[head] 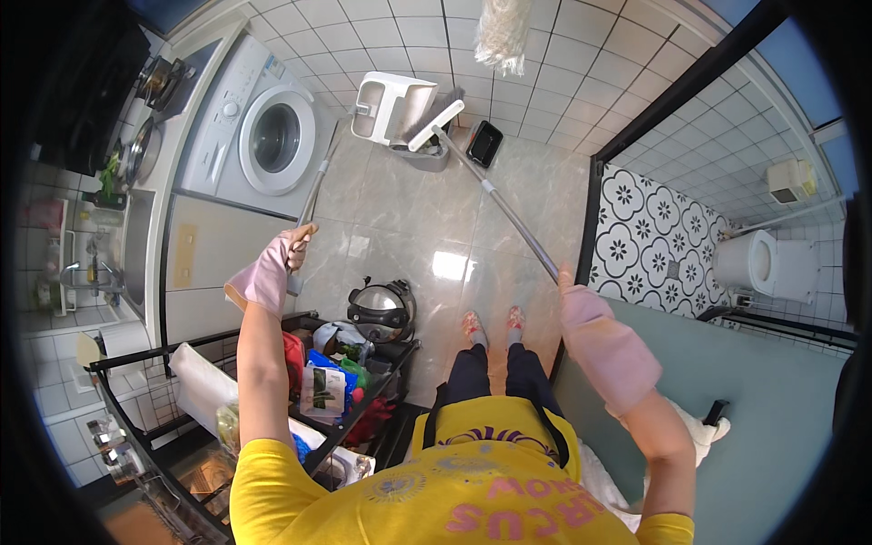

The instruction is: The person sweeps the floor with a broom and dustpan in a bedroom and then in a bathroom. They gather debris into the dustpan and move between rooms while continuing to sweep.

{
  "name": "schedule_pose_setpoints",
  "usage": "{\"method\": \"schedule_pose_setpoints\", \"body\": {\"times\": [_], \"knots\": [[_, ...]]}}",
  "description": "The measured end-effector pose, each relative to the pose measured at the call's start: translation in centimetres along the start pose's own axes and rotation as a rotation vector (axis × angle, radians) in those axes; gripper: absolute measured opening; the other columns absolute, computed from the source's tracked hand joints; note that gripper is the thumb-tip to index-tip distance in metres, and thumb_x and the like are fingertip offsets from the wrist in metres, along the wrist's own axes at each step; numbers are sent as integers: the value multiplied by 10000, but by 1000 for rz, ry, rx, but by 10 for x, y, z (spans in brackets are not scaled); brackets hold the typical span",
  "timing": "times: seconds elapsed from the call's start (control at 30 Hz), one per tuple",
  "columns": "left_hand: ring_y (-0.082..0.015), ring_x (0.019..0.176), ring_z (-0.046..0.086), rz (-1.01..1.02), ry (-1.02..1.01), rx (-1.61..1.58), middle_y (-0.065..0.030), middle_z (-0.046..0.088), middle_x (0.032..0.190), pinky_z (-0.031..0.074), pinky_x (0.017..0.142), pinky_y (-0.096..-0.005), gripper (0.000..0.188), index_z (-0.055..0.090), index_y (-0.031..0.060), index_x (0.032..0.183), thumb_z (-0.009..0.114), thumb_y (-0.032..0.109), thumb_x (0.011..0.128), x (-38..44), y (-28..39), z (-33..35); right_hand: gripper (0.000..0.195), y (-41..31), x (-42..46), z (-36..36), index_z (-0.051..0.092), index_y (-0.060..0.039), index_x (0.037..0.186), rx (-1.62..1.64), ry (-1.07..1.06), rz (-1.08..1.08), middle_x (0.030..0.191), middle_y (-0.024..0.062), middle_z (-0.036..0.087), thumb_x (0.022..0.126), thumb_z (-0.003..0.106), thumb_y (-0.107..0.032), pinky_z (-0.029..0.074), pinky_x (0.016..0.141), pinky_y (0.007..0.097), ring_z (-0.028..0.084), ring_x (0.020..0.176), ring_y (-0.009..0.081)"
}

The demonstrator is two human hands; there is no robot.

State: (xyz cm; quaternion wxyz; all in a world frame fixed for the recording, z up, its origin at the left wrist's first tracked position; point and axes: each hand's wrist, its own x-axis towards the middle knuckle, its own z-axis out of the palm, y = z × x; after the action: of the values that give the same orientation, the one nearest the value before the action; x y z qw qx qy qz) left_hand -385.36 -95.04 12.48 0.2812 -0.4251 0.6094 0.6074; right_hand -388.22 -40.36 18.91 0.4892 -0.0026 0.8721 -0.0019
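My left hand [297, 246], in a pink glove, is closed around the long grey handle [321, 167] of a white dustpan [387, 109]. The dustpan is tipped up by the tiled wall, beside a grey bin [428, 161]. In my right hand [571, 289], also gloved in pink, is the metal pole [514, 218] of a broom. Its white head [436, 126] with grey bristles lies over the bin's opening, close against the dustpan's edge. Bristles and dustpan hide much of what is in the bin.
A small black container [485, 144] stands right of the bin. A white mop head [503, 34] hangs above. The washing machine [272, 136] is at left, with a pot-like appliance [381, 310] and a loaded black rack [368, 402] nearer me. A dark-framed doorway [591, 204] opens onto a toilet [756, 262].
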Motion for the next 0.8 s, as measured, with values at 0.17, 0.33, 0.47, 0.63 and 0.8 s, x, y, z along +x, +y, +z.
{"method": "schedule_pose_setpoints", "body": {"times": [0.17,0.33,0.47,0.63,0.8], "knots": [[-55,315,214,20,13,-16,101,305,453,136,317,-246,313,429,187,703,611,374,875,4,5,0,558,7,-8,3,326,-107,1446,23,59,-21,1226,199,576,964,355,-387,468,931,453,578,1121,334],[-53,317,216,16,12,-1,103,311,458,124,320,-245,307,433,188,703,610,370,875,8,13,5,599,-11,-11,6,419,-78,1377,415,-53,175,1163,202,607,946,391,-493,474,902,419,599,1075,326],[-52,321,222,-14,2,44,102,314,458,129,322,-244,306,435,188,698,610,367,874,2,10,8,774,-50,-6,24,567,-33,1233,510,-6,188,1153,182,635,966,95,-586,420,977,455,593,1098,337],[-57,336,248,-28,98,116,96,337,467,164,335,-248,322,448,183,676,640,373,851,6,20,37,805,-99,-7,7,580,-24,1211,608,-151,290,1181,230,605,946,141,-645,441,922,442,583,1092,377],[-63,336,250,-33,161,118,86,352,473,159,337,-255,330,458,183,677,658,388,842,6,19,24,811,-88,-22,3,560,-63,1258,639,-54,297,1114,174,651,942,77,-632,439,934,446,619,1038,341]]}}
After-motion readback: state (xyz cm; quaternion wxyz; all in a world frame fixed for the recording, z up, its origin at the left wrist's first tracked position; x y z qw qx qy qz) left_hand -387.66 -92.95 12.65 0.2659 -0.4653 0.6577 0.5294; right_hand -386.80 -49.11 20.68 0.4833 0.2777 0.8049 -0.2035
